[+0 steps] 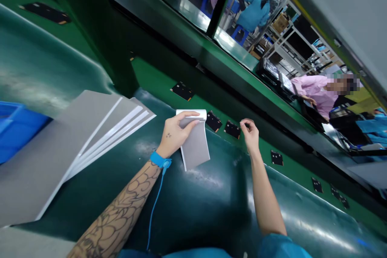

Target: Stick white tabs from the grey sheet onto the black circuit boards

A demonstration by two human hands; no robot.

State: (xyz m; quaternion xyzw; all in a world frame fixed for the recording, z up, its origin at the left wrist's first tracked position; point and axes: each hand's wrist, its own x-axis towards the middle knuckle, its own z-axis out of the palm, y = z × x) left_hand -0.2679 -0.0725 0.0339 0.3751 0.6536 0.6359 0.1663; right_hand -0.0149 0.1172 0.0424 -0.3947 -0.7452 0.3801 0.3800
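Note:
My left hand (pixel 175 133) grips a small grey pad of sheets (pixel 195 143), its top sheet folded over at the white upper edge. A blue wrist strap (pixel 159 160) with a coiled cord sits on that wrist. My right hand (pixel 250 134) hovers above the green conveyor belt (pixel 157 76), fingers curled in a pinch; whatever is between them is too small to see. Two small black parts (pixel 213 121) (pixel 232 129) lie on the belt between my hands.
A fanned stack of large grey sheets (pixel 75 145) lies at left beside a blue bin (pixel 15 127). More black parts (pixel 182 90) ride the belt. A dark green mat (pixel 196 201) covers the bench. People in pink and blue coats work beyond the line.

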